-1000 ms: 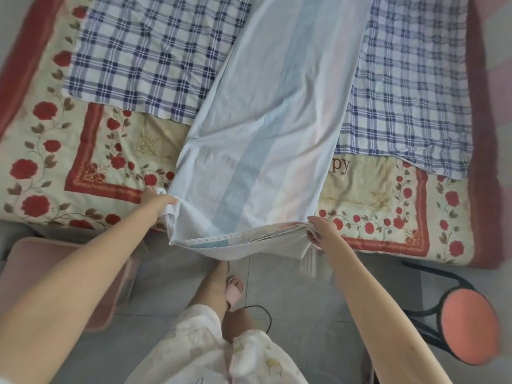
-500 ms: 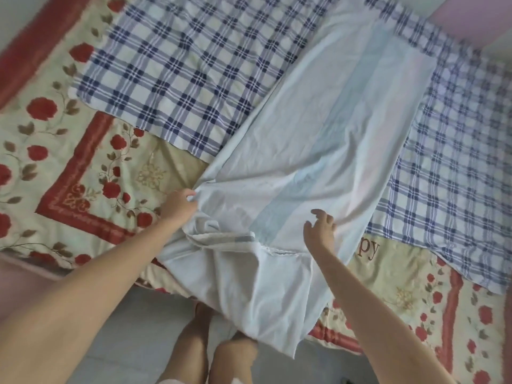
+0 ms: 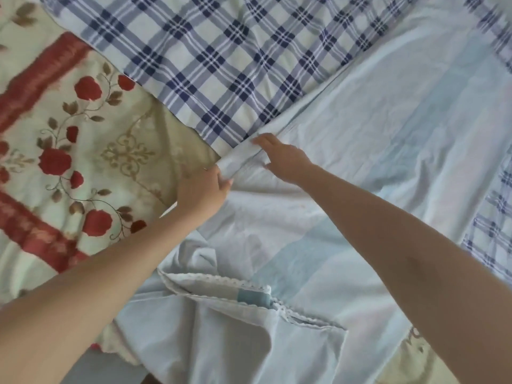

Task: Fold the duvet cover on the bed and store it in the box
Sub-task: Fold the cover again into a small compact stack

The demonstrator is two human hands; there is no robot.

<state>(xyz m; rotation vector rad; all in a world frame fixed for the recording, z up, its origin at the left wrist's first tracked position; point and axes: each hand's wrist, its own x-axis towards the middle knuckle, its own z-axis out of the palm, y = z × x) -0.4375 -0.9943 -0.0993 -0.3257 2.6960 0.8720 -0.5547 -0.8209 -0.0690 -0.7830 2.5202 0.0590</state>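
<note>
The pale blue and white duvet cover (image 3: 374,151) lies as a long folded strip across the bed, its lace-trimmed end (image 3: 249,295) bunched near the bed's front edge. My left hand (image 3: 203,189) grips the cover's left folded edge. Just beyond it, my right hand (image 3: 282,157) lies on the same edge, its fingers on the raised fold and its thumb against the fabric. Both forearms reach in from below. No box is in view.
A blue and white checked sheet (image 3: 221,65) is spread under the cover. Below it lies a cream quilt with red roses and red bands (image 3: 69,162), covering the bed's left side. A sliver of grey floor (image 3: 105,370) shows at the bottom.
I have leaned in over the bed. Both hands left the cover's near end, which now lies bunched at the bed edge, and moved up together onto its left folded edge.
</note>
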